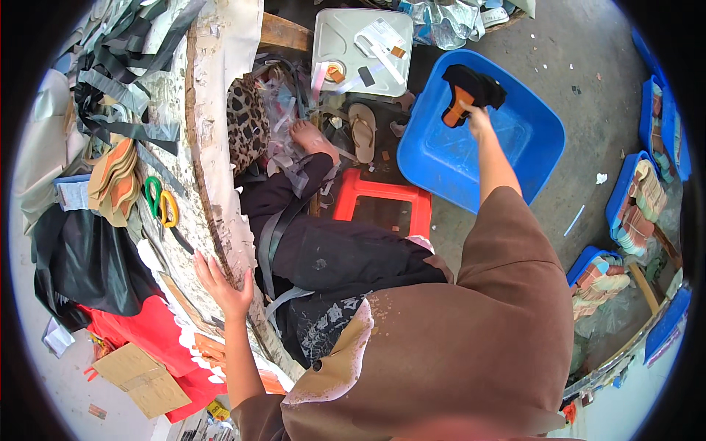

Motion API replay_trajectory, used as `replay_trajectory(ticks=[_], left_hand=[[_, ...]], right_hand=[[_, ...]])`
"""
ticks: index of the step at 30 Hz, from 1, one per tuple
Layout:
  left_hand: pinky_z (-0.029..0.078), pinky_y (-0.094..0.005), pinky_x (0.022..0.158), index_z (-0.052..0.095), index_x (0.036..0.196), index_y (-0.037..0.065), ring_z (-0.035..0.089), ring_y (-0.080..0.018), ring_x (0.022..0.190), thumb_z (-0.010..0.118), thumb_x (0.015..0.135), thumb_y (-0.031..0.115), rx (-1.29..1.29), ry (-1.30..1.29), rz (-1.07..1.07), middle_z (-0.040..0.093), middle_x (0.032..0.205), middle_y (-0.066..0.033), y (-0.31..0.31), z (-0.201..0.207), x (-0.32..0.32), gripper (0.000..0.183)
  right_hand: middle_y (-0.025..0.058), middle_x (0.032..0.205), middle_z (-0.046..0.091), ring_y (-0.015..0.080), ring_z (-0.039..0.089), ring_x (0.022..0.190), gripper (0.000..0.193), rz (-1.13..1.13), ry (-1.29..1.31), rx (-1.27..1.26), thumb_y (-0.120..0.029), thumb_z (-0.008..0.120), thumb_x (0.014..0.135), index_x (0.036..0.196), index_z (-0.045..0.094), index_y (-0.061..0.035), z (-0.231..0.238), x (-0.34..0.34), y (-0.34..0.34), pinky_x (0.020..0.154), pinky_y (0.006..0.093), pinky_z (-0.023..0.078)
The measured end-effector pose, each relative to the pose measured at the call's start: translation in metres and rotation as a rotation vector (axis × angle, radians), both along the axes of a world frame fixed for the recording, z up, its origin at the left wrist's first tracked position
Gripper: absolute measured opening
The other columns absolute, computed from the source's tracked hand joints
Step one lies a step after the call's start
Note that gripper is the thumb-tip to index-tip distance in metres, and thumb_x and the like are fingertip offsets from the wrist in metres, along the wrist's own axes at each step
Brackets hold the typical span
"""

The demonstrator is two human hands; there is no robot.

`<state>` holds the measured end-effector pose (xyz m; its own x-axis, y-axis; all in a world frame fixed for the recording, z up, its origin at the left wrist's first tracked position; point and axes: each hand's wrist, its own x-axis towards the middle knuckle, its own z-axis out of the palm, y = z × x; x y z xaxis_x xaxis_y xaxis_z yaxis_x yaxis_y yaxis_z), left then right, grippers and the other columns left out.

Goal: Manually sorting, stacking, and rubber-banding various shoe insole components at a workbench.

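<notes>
My right hand (479, 121) reaches out over a blue plastic tub (526, 165) and grips a small bundle of black and orange-tan insole-shaped pieces (460, 99). The fingers close round the near end of the bundle, which is inside the tub's outline. Whether it touches the tub cannot be made out. On the left, my left hand (226, 290) rests on the edge of the worn worktable (209, 184), fingers stretched out and holding nothing. Beyond it on the table lie scissors (160, 202) with green and yellow handles and a stack of tan insole-shaped pieces (114, 184).
A red stool (382, 191) stands beside the tub, with a grey lidded container (357, 66) behind. Black strips (118, 88) and red cloth (158, 334) lie about the table. Blue crates (621, 198) of stacked pieces line the right. A sandal (362, 132) lies on the floor.
</notes>
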<state>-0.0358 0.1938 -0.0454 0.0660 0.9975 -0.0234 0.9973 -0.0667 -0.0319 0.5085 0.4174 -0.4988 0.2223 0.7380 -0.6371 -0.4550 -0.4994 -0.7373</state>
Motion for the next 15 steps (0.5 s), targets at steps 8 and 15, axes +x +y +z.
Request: replay_trajectory(ticks=[8, 15], left_hand=[[0.019, -0.0613, 0.112, 0.025, 0.148, 0.005, 0.024, -0.0494, 0.139, 0.073, 0.077, 0.027, -0.017, -0.02, -0.001, 0.023, 0.153, -0.0278, 0.0, -0.005, -0.001, 0.088], [0.019, -0.0613, 0.112, 0.024, 0.149, 0.006, 0.023, -0.0497, 0.139, 0.073, 0.076, 0.026, -0.02, -0.011, -0.006, 0.022, 0.153, -0.0279, 0.002, -0.004, 0.001, 0.09]], right_hand=[[0.0166, 0.156, 0.025, 0.0322, 0.027, 0.143, 0.089, 0.023, -0.086, -0.326, -0.019, 0.066, 0.091, 0.153, 0.004, -0.0046, -0.009, 0.012, 0.058, 0.115, 0.0473, 0.025], [0.0114, 0.159, 0.023, 0.0275, 0.02, 0.147, 0.08, 0.184, -0.035, -0.184, -0.023, 0.063, 0.093, 0.153, 0.014, -0.004, -0.02, 0.018, 0.091, 0.116, 0.0498, 0.022]])
